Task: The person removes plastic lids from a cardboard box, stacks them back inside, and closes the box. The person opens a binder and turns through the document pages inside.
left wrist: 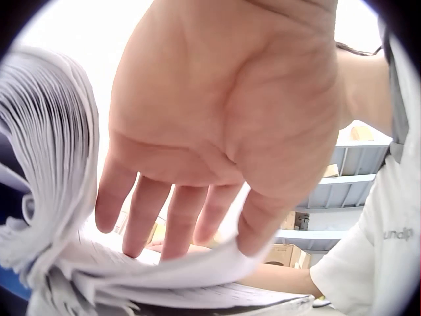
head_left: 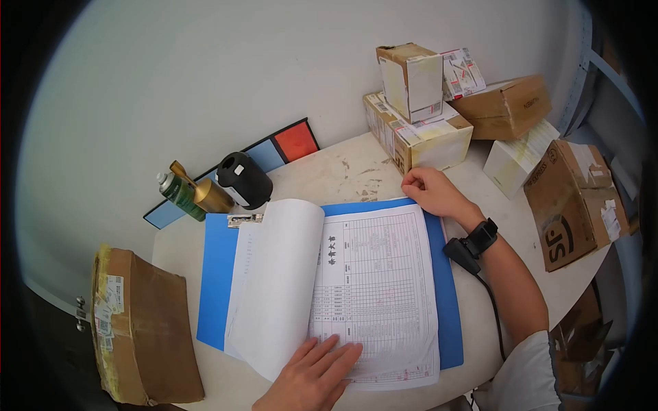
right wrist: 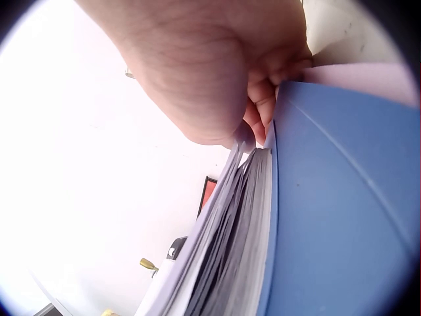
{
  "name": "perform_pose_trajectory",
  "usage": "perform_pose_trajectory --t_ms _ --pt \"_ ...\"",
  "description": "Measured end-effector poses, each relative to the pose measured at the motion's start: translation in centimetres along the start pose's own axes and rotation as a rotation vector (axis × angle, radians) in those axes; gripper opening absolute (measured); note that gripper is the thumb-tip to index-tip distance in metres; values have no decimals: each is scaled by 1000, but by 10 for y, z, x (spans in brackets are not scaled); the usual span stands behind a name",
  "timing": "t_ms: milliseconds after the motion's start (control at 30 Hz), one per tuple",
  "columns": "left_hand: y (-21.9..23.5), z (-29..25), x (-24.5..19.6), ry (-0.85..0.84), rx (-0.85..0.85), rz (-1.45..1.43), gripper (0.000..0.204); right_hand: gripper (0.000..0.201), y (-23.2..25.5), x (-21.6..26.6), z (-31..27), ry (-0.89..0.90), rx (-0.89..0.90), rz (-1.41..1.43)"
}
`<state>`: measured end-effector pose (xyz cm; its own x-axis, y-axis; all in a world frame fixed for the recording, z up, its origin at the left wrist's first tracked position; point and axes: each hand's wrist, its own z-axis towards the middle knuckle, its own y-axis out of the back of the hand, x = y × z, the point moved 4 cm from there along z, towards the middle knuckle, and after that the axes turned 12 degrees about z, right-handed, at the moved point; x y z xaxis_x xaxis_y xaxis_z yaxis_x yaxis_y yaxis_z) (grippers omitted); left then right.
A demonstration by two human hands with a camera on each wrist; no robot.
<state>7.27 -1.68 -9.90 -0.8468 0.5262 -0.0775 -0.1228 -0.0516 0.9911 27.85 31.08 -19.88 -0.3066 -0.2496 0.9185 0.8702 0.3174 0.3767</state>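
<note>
A blue clipboard folder [head_left: 449, 322] lies on the table with a thick stack of papers under its metal clip [head_left: 241, 220]. Turned pages [head_left: 281, 288] curl over to the left, baring a printed form sheet [head_left: 391, 281] with table lines. My left hand [head_left: 308, 377] rests on that sheet's lower left with fingers extended; its wrist view shows the palm beside the curled pages [left wrist: 52, 112]. At the upper right corner, my right hand [head_left: 439, 194] pinches the sheets. From the right wrist, the thumb meets the page edges [right wrist: 240, 210], beside the blue cover [right wrist: 342, 217].
Cardboard boxes [head_left: 439, 144] are stacked at the back right, and a brown box [head_left: 572, 205] stands at the right edge. Another taped box [head_left: 157, 329] is at the left. A green spray can [head_left: 181, 195], brass cup [head_left: 214, 197] and black holder [head_left: 245, 181] stand behind the folder.
</note>
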Motion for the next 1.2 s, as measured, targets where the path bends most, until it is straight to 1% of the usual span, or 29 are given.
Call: perform_pose_trajectory --t_ms 33,67,100,167,233,300,333,400,467,500,533,567,600,633,700,733,767,800,833,867,933,967,1033,1067,1133,1167,1200 --pt "-16 -11 4 94 44 -184 62 19 -1 1 0 -2 -1 -4" --pt "-23 -15 7 191 86 -367 70 19 -2 1 0 2 3 -1" --pt "-23 -19 4 198 85 -364 70 19 -2 0 0 4 2 0" --pt "-13 -24 6 538 -46 -255 63 19 -3 -1 2 8 3 -1" --pt "1 -45 35 881 -344 -336 70 19 -1 -3 1 12 -3 27" --pt "27 -52 57 1057 -736 -33 73 19 -1 -2 0 7 -10 16" --pt "28 -53 62 1037 -729 -28 73 19 -1 -2 0 9 -3 -2" --pt "39 -63 56 1052 -843 605 78 19 1 -1 -1 1 -26 -13" --pt "43 -44 27 744 -687 589 70 20 -2 2 -1 1 -9 -35" --pt "36 -36 15 572 -488 183 65 20 -2 1 -1 -12 6 -43" --pt "28 -19 4 335 -225 48 70 21 -1 2 0 -23 17 -54" --pt "16 -4 -8 183 -43 -48 78 21 -2 3 1 -18 21 -59" --pt "1 1 -16 138 81 -43 85 21 -3 3 0 -13 21 -35" --pt "-5 2 -16 127 75 -47 85 21 0 3 -1 -13 16 -13" --pt "-13 4 -14 117 133 -76 86 20 1 1 0 -4 -11 -10" --pt "-9 3 -7 123 111 -166 82 20 0 -1 -2 10 -20 5" --pt "-8 3 -6 121 120 -164 82 20 0 -2 -4 5 -23 13" --pt "-6 4 -2 145 105 -138 68 20 0 -1 -3 -13 -21 -9" --pt "-3 4 0 172 87 -111 57 20 -1 1 -1 -29 -16 -32" --pt "-3 3 -1 177 86 -109 57 20 -2 3 0 -25 -12 -31" --pt "-4 4 -7 156 59 -118 75 18 -1 4 -1 -12 1 -48" --pt "-10 6 -12 160 57 -121 75 18 -1 3 -1 -11 6 -51" --pt "-20 8 -21 60 -75 -65 71 19 -1 2 0 5 -5 -53" --pt "-24 6 -17 57 -28 -134 70 19 -2 2 1 7 -3 -53" --pt "-5 -12 2 498 -114 -164 46 21 -1 -2 1 -15 1 -27" --pt "4 -20 18 607 -399 -88 51 21 0 -4 1 -17 -8 -27" --pt "9 -34 33 882 -584 -245 58 21 -2 -5 1 -1 -13 -35"
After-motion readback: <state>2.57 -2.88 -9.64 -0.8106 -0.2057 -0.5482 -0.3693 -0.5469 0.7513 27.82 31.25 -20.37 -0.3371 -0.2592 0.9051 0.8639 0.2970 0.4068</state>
